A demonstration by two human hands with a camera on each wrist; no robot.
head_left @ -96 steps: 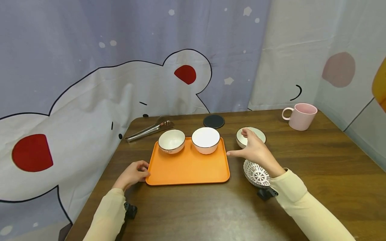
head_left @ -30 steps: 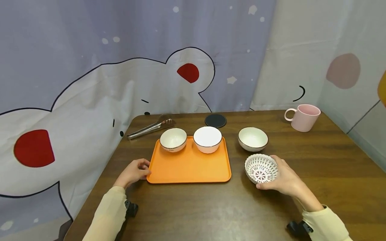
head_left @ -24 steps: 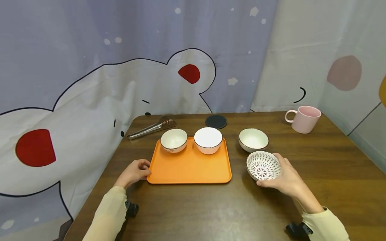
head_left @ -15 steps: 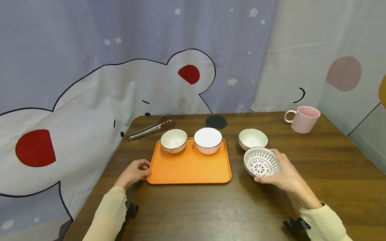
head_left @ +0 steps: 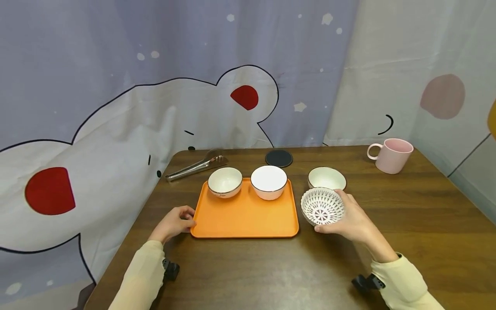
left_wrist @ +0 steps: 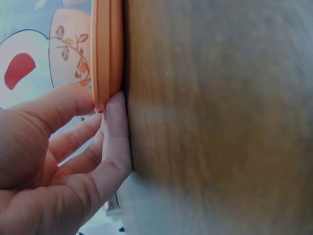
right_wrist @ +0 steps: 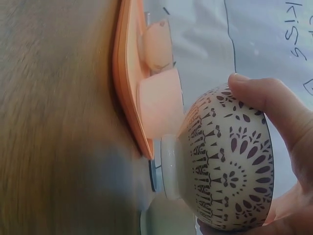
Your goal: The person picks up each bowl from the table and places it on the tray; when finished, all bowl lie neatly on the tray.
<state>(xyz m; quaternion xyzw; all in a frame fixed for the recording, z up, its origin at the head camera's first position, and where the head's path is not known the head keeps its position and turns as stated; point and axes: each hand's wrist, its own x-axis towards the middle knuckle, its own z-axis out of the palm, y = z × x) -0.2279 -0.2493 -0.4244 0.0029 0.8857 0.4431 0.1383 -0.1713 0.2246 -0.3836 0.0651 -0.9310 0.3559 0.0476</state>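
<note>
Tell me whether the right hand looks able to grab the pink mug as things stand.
Probably not yet: the right hand holds the patterned bowl and would likely need to set it down first. Nothing appears to stand between that hand and the pink mug.

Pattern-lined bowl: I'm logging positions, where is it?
In the head view, the pattern-lined bowl is in the right hand, above the table, just right of the tray.

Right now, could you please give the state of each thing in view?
Patterned bowl: lifted, empty, gripped by right fingers.
Orange tray: flat, edge pinched by left fingers.
Left tray bowl: upright, empty.
Right tray bowl: upright, empty.
Loose bowl: upright, partly hidden.
Pink mug: upright, contents unseen.
Tongs: lying down.
Dark disc: flat.
</note>
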